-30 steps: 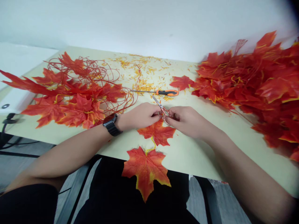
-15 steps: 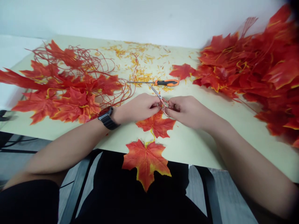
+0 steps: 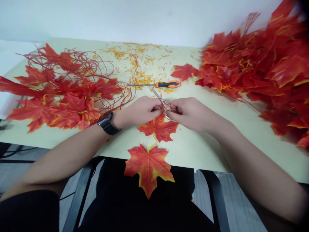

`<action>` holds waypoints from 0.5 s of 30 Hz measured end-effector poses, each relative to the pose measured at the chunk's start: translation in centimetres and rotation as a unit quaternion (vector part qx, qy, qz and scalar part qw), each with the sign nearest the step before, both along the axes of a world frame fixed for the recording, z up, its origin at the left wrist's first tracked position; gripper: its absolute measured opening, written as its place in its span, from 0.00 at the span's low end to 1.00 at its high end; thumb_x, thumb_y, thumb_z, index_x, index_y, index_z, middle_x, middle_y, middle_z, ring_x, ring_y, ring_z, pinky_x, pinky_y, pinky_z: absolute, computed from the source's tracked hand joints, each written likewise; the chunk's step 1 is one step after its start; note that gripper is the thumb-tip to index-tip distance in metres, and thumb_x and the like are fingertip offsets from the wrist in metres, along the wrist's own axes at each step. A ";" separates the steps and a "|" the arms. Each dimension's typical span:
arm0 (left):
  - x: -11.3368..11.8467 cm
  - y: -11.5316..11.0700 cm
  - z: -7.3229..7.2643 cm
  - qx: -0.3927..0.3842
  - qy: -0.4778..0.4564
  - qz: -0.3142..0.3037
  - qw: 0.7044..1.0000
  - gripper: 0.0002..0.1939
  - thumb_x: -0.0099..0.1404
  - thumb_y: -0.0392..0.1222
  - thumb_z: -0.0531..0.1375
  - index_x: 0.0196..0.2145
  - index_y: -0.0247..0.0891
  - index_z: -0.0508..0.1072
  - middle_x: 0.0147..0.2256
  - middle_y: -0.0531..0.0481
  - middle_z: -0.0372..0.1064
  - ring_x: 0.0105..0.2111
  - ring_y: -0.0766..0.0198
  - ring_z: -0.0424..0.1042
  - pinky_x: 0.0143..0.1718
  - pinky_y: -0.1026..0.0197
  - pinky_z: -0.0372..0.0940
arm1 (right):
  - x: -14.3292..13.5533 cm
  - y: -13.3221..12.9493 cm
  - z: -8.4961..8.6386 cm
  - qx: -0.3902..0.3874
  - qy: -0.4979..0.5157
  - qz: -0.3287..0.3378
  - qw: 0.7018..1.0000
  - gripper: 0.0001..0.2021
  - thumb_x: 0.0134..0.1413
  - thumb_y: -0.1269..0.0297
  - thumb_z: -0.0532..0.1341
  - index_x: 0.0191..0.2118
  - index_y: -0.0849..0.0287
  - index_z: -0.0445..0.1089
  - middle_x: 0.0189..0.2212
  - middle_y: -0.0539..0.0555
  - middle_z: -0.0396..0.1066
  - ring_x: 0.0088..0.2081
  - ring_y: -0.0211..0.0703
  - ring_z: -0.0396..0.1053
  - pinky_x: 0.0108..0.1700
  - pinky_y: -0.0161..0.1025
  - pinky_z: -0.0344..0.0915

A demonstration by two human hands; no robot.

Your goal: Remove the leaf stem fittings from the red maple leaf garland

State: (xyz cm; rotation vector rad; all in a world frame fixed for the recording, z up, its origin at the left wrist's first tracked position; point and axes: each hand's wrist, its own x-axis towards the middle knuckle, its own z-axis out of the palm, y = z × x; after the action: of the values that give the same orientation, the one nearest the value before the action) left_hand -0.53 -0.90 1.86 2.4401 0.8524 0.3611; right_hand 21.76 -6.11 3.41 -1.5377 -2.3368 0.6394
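Note:
My right hand [image 3: 188, 111] is closed around the rose-gold handles of a pair of scissors [image 3: 166, 109], whose blades point up and to the left. Close beside it, my left hand [image 3: 148, 109] has its thumb and fingers pinched at the top of an artificial maple leaf [image 3: 159, 129]; the exact grip point is hidden. A yellow stem joins this leaf to a lower maple leaf [image 3: 148, 166], which hangs over the table's front edge. A dark watch [image 3: 109, 124] is on my left wrist.
An orange-and-black screwdriver [image 3: 169, 84] lies just beyond the scissors. Yellow clippings [image 3: 142, 78] are scattered behind it. At left are loose leaves [image 3: 70, 106] and tangled red cords [image 3: 89, 62]; a large leaf heap [image 3: 243, 71] fills the right side of the table [image 3: 198, 145].
The whole view has shifted slightly, so things appear a little further left. Both hands keep their hold, close together, with the scissors between them.

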 end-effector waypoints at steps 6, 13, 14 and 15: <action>-0.2 0.1 -0.3 -0.005 -0.011 -0.004 1.000 0.12 0.71 0.37 0.56 0.28 0.37 0.67 0.25 0.55 0.66 0.25 0.67 0.60 0.30 0.60 0.51 | 0.0 0.1 -0.3 -0.009 0.010 -0.006 1.000 0.17 0.67 0.56 0.59 0.27 0.56 0.60 0.21 0.46 0.63 0.24 0.36 0.56 0.30 0.41 0.48; -0.2 0.0 -0.2 -0.020 -0.017 0.002 1.000 0.11 0.71 0.37 0.56 0.28 0.37 0.68 0.25 0.55 0.67 0.25 0.67 0.60 0.30 0.60 0.50 | 0.2 0.2 -0.6 -0.005 0.016 -0.004 1.000 0.17 0.67 0.56 0.59 0.27 0.56 0.59 0.22 0.46 0.63 0.24 0.36 0.57 0.30 0.40 0.49; -0.2 0.0 -0.2 -0.021 -0.019 0.002 1.000 0.11 0.71 0.37 0.56 0.28 0.37 0.67 0.25 0.55 0.66 0.25 0.67 0.60 0.29 0.60 0.50 | 0.2 0.2 -0.6 -0.006 0.017 -0.004 1.000 0.17 0.67 0.57 0.59 0.27 0.56 0.60 0.22 0.46 0.63 0.25 0.36 0.57 0.30 0.40 0.49; -0.2 -0.1 -0.2 -0.023 -0.020 0.003 1.000 0.12 0.71 0.37 0.56 0.28 0.37 0.67 0.25 0.55 0.66 0.25 0.67 0.60 0.29 0.60 0.50 | 0.1 0.2 -0.5 -0.007 0.017 -0.004 1.000 0.17 0.67 0.57 0.59 0.27 0.56 0.60 0.22 0.46 0.63 0.25 0.36 0.57 0.30 0.40 0.50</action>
State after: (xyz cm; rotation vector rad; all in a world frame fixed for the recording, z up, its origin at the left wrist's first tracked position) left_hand -0.68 -0.95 1.65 2.3797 0.8422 0.3882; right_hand 21.90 -5.89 2.89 -1.5296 -2.3050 0.6761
